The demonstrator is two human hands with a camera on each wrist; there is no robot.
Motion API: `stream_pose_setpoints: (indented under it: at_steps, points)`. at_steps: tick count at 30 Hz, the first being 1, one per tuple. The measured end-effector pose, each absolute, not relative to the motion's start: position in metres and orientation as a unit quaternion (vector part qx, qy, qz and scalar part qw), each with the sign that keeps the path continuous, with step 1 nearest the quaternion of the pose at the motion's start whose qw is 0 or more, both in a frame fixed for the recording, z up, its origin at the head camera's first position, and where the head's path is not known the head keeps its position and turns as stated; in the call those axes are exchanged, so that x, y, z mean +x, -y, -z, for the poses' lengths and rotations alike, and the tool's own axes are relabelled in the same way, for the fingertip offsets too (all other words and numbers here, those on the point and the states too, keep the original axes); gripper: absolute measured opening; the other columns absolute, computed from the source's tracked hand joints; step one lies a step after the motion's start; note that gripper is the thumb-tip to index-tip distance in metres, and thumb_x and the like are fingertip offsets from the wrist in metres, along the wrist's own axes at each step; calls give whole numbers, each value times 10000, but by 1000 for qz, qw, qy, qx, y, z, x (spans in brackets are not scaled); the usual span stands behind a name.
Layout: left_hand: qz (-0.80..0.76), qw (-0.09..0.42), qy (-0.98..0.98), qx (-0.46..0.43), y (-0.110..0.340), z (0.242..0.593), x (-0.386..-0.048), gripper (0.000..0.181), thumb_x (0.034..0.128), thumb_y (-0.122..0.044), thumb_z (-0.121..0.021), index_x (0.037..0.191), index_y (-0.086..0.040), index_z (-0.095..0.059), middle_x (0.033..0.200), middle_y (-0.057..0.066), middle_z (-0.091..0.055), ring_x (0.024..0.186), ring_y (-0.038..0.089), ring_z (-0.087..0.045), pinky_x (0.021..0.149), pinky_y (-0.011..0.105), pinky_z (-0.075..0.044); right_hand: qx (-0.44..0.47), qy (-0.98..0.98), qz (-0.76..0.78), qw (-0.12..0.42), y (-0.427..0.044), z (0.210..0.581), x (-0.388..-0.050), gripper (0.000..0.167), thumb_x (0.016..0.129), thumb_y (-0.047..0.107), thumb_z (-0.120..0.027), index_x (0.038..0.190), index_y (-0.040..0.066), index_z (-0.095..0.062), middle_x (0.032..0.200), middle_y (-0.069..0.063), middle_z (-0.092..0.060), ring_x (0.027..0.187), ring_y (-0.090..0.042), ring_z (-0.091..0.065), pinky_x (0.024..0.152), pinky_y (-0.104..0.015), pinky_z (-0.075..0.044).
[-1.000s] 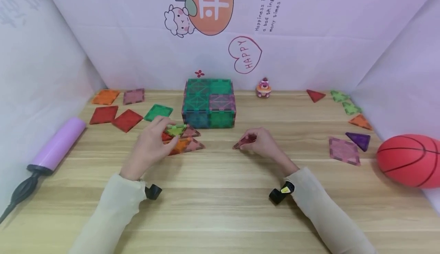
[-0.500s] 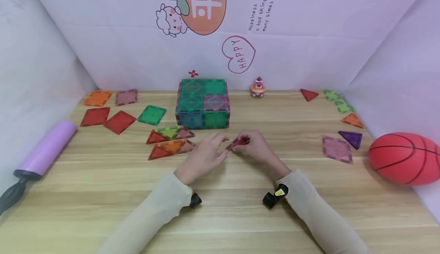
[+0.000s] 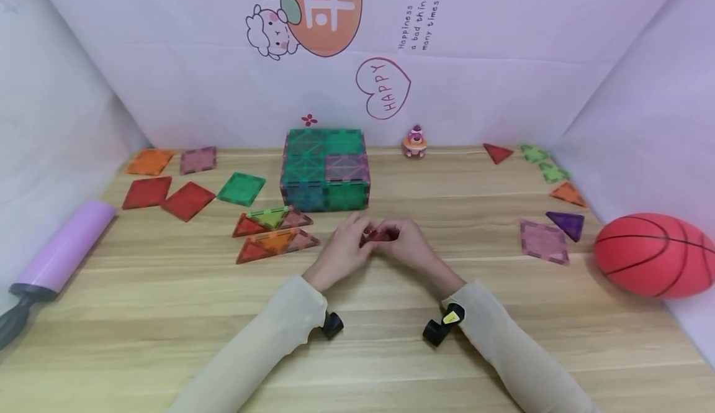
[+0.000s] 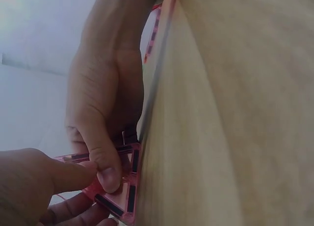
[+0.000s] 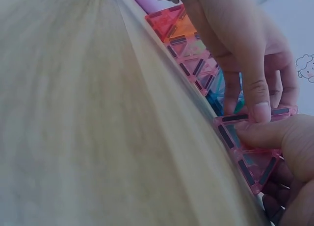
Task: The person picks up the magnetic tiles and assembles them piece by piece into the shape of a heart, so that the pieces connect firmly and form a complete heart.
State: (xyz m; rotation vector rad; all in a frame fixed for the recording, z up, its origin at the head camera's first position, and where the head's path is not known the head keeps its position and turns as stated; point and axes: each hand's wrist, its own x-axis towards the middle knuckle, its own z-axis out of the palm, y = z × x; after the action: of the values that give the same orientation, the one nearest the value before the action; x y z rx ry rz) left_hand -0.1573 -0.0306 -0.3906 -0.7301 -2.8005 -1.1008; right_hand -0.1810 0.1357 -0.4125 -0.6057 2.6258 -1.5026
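Note:
Both hands meet in the middle, just in front of the green box of magnetic tiles [image 3: 325,167]. My left hand [image 3: 343,248] and right hand [image 3: 410,245] pinch pink magnetic tiles [image 3: 380,235] between thumbs and fingers. In the right wrist view these pink tiles [image 5: 255,160] look like two triangles edge to edge, standing close to the tabletop. Fingers hide part of them. Left of my left hand lie two rows of triangle tiles: one red, lime and pink [image 3: 270,218], the other red, orange and pink [image 3: 276,243].
Loose tiles lie at the left, including a green square [image 3: 241,189] and a red one [image 3: 188,200]. At right are a pink square [image 3: 544,241], a purple triangle [image 3: 566,224] and a red ball [image 3: 653,255]. A small figurine [image 3: 414,141] and a purple pump [image 3: 67,248] stand or lie farther out.
My left hand has let go of the lime triangle in the back row, moved right, and now pinches the pink tiles with the right hand. The head view has shifted slightly.

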Motion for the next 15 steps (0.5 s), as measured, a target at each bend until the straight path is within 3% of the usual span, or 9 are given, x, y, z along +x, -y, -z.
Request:
stream_pose_setpoints:
  at_steps: [9, 15]
  points:
    - [362, 19, 899, -245, 34, 397, -160, 81, 892, -92, -656, 967, -65, -638, 965, 83, -611, 861, 199, -560, 757, 326, -476, -229, -859, 456, 38, -139, 413, -182, 122, 764, 57, -778, 844, 5, -702, 776, -56, -651, 711, -79, -492, 637, -183, -403]
    - [345, 27, 904, -251, 34, 399, -162, 67, 880, -75, -669, 940, -79, -639, 917, 55, -628, 804, 154, -557, 712, 278, -472, -270, -841, 438, 168, -166, 393, -199, 328, 809, 116, -751, 1103, 23, -638, 1031, -108, -662, 934, -161, -583, 812, -257, -473]
